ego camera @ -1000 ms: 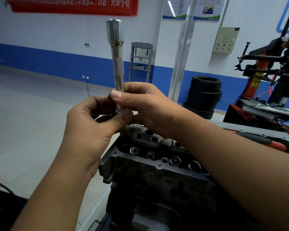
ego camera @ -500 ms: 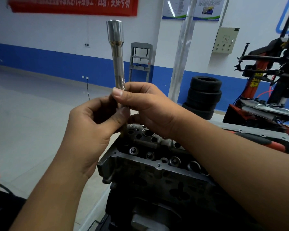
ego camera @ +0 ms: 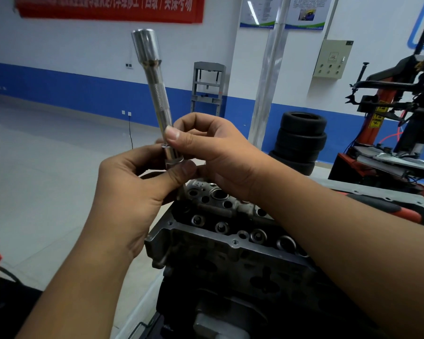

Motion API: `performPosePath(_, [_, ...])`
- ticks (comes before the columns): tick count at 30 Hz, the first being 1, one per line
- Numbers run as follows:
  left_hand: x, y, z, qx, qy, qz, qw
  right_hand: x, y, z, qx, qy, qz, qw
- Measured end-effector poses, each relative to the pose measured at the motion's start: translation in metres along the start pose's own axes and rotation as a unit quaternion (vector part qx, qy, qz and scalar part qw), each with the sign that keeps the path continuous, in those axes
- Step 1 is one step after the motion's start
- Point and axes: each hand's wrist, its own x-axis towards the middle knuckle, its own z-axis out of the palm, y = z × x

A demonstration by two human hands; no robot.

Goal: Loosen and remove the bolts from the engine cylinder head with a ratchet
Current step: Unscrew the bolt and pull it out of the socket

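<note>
From the head camera, both hands meet above the far left corner of the grey cast-metal engine cylinder head (ego camera: 233, 243). The right hand (ego camera: 213, 152) pinches the lower shaft of a long chrome steel extension bar (ego camera: 157, 94) between thumb and curled fingers, keeping it nearly upright, its wide end tipped a little to the left. The left hand (ego camera: 135, 189) curls thumb and fingers round a short chrome socket (ego camera: 173, 156) at the bar's lower end, probably to seat or free it on the drive square while the other hand steadies the bar.

No ratchet handle is clearly visible, and no bolt head can be made out among the cylinder head's round bores. A red-and-black handled tool (ego camera: 402, 211) lies to the right, beyond the right forearm. A stack of black tyres (ego camera: 300, 140) and a red tyre-changing machine (ego camera: 389, 113) stand far right, well apart from the work.
</note>
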Motion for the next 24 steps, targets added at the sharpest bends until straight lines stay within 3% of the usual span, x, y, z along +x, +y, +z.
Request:
performPosePath(8, [-0.0008, 0.0036, -0.0036, 0.003, -0.078, -0.032, 0.996, -0.0021, -0.003, 0.001, -0.009, 0.019, -0.008, 1.0])
performPosePath(16, [-0.0013, 0.0021, -0.0013, -0.006, 0.002, -0.012, 1.0, -0.0032, -0.0032, 0.0017, -0.018, 0.005, -0.005, 1.0])
performPosePath(21, [-0.0007, 0.0006, 0.0005, -0.026, -0.066, -0.032, 0.997, -0.0044, -0.0048, 0.0015, 0.011, 0.004, 0.004, 1.0])
performPosePath(24, [0.0, -0.0008, 0.0021, -0.009, -0.05, -0.035, 0.998, -0.0042, -0.0043, 0.0008, 0.013, -0.001, 0.009, 1.0])
